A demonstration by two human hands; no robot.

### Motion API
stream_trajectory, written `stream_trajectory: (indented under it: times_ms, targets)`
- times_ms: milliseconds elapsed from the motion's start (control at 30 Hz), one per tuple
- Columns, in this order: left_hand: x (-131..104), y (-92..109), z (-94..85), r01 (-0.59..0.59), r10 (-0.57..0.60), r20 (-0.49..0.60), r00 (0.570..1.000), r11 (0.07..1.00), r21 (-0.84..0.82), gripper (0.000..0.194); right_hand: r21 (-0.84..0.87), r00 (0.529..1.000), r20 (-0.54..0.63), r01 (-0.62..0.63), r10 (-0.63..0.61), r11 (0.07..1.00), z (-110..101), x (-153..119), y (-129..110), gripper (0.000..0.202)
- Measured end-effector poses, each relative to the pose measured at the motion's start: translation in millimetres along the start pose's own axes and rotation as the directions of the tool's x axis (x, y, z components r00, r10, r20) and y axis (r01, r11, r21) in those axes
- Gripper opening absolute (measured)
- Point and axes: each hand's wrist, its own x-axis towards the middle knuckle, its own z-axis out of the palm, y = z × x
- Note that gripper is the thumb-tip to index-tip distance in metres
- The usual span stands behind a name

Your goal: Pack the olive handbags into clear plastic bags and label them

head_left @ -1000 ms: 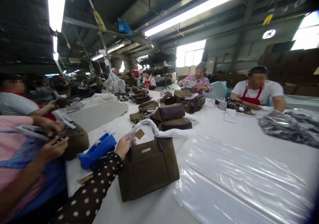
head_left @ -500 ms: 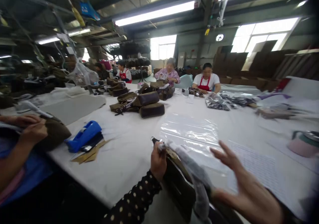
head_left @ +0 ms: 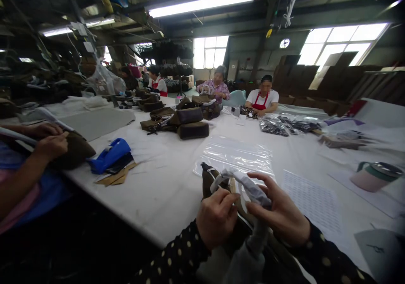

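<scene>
A dark olive bag [head_left: 209, 179] stands at the table's near edge, its handle [head_left: 249, 187] wrapped in pale grey-white material. My left hand [head_left: 218, 216] is closed at the bag's opening, thumb and fingertips pinched together; what lies between them is too small to make out. Around the wrapped handle curves my right hand [head_left: 278, 210], thumb on the near side and fingers over the far side. Both hands partly cover the bag, and its lower part is hidden behind them.
Clear plastic bags [head_left: 237, 151] lie beyond my hands. Right of them are a printed sheet [head_left: 310, 199] and a mug [head_left: 375, 176]. A blue tape dispenser [head_left: 110, 155] and another person's hands [head_left: 52, 143] are at left. Brown bags [head_left: 193, 128] are piled farther back.
My left hand has moved from the bag's far end to its opening. My right hand, spread out before, has come in onto the wrapped handle. The view has shifted slightly.
</scene>
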Motion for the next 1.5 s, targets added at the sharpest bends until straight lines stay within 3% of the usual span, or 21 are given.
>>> stream_trajectory:
  times_ms: [67,167,267,367,433,500,567,600,733,867,967,1067,1133,1300,1500]
  targets:
    - [2,0,13.5,0.139,-0.138,-0.014,0.990,0.990,0.030,0.032,-0.012,0.999,-0.032,0.012,-0.012,1.000,2,-3,-1,0.053]
    - [10,-13,26.3,0.334,-0.331,-0.081,0.940,0.942,0.030,0.034,-0.058,0.998,-0.057,0.010,-0.014,0.998,3,-6,-1,0.052]
    - [18,-24,34.8,0.373,-0.378,-0.143,0.915,0.926,-0.058,0.030,-0.129,0.997,-0.071,0.016,-0.025,0.992,4,-8,0,0.051]
    - [22,-26,31.5,0.429,-0.478,-0.107,0.872,0.851,-0.304,0.027,-0.166,0.997,-0.076,0.003,-0.016,0.986,3,-8,1,0.051]
    - [20,-27,19.3,0.479,-0.571,-0.021,0.821,0.708,-0.520,0.023,-0.184,0.998,-0.069,-0.009,-0.003,0.983,1,-7,0,0.051]
    - [16,-34,1.7,0.504,-0.625,0.116,0.772,0.490,-0.711,0.020,-0.207,0.998,-0.056,-0.016,0.005,0.978,-3,-5,0,0.053]
    - [13,-48,-16.0,0.516,-0.616,0.246,0.749,0.308,-0.800,0.020,-0.204,0.999,-0.023,-0.031,0.027,0.978,-8,-3,-1,0.058]
    - [12,-57,-23.2,0.540,-0.598,0.290,0.747,0.292,-0.790,0.021,-0.188,0.999,0.005,-0.042,0.043,0.981,-10,-1,-1,0.061]
    - [11,-101,-37.2,0.661,-0.571,0.352,0.742,0.532,-0.530,0.034,-0.024,0.988,0.119,-0.100,0.102,0.995,-13,9,-2,0.073]
    - [7,-123,-42.3,0.640,-0.623,0.196,0.757,0.649,-0.411,0.039,0.220,0.970,0.170,-0.209,0.174,0.953,-11,25,-5,0.070]
    - [8,-116,-51.6,0.581,-0.587,0.110,0.802,0.724,-0.372,0.036,0.347,0.981,0.054,-0.195,0.189,0.917,-9,39,-11,0.060]
    - [16,-99,-68.2,0.482,-0.484,0.086,0.871,0.806,-0.342,0.035,0.471,0.971,-0.122,-0.124,0.204,0.873,-2,48,-24,0.050]
    - [24,-87,-81.1,0.422,-0.421,0.082,0.904,0.840,-0.340,0.035,0.543,0.963,-0.168,-0.086,0.209,0.835,8,47,-35,0.046]
    - [38,-64,-101.3,0.360,-0.341,0.116,0.933,0.875,-0.323,0.033,0.587,0.975,-0.179,-0.004,0.135,0.810,32,19,-49,0.045]
    - [43,-46,-98.1,0.336,-0.264,0.269,0.926,0.902,-0.271,0.035,0.577,0.995,-0.091,0.016,0.045,0.816,28,-17,-24,0.047]
